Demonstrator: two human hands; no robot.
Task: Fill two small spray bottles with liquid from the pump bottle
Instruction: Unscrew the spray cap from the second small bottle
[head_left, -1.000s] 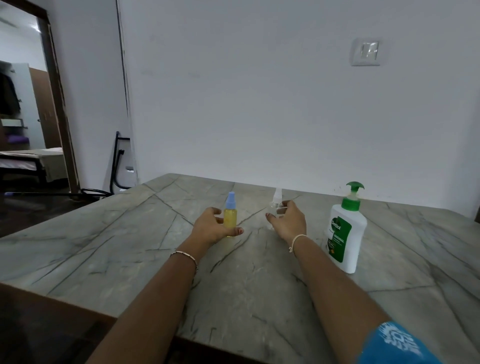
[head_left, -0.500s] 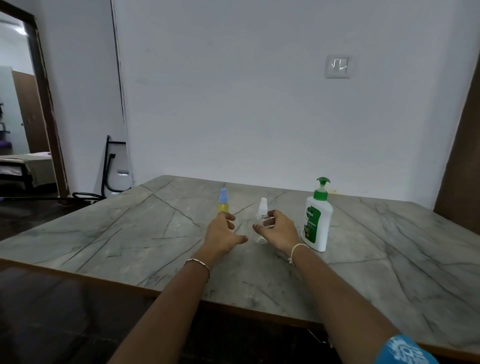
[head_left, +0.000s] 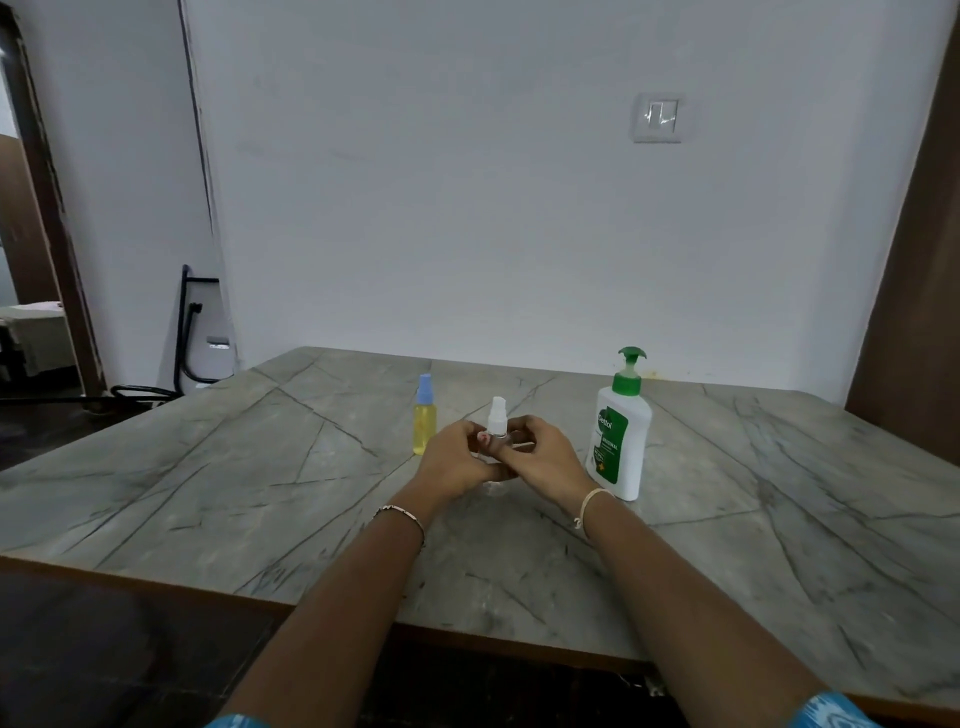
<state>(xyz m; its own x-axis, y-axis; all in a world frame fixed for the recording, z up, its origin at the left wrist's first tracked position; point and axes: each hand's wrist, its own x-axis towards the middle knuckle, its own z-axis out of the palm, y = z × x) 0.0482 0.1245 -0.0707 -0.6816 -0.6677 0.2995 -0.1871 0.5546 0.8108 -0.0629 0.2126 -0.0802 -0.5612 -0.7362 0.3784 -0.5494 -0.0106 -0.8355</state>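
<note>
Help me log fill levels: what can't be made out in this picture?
- Head view: the clear spray bottle has its body and liquid level covered by the left hand and right hand; only its top shows.
- Whether its top is loosened: fingers cover the neck.
- The pump bottle: its opaque white wall hides the level, and the fine print on the label is too small.

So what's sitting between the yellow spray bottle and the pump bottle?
In the head view, the clear spray bottle with its white top is between them, gripped by the left hand and the right hand.
</note>
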